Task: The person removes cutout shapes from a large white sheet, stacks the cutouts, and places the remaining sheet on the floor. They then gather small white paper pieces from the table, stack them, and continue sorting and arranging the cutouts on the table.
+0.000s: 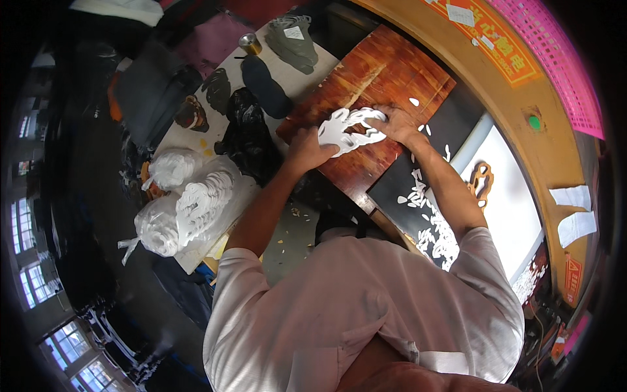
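Landmark = wood board (418, 68). L to R:

Well left of board, near side: 2 clear plastic bags, upper one (173, 168) and lower one (153, 227), white stuff inside, w/ a fanned stack of white cut-outs (204, 204) beside them. Closer to board's left edge: crumpled black bag (245, 134), dark insole-shaped pad (266, 85) just above it. Grey bundle (294, 47) up past board's upper L side.

Over board: white openwork piece (349, 130), holes thru it. Can't tell if 1 layer or several. L hand (310, 150) pinches its left end, thumb on top, fingertips hidden. R hand (397, 124) pinches the far right end, fingers bent round the rim. Hands apart, piece between them.

Loose white chip (414, 102) on board's right part. Right of board: white offcuts (437, 242) scattered on black surface; further right, brown frame (482, 185) on white sheet (513, 209).

Risks (my read): thin bridges btwn holes could tear if hands pull unevenly. If layered, a loose L pinch could let layers slip out of line. Chip could get trapped under piece if it's laid flat there. R forearm is over the offcuts; a low sweep could drag some onto board.
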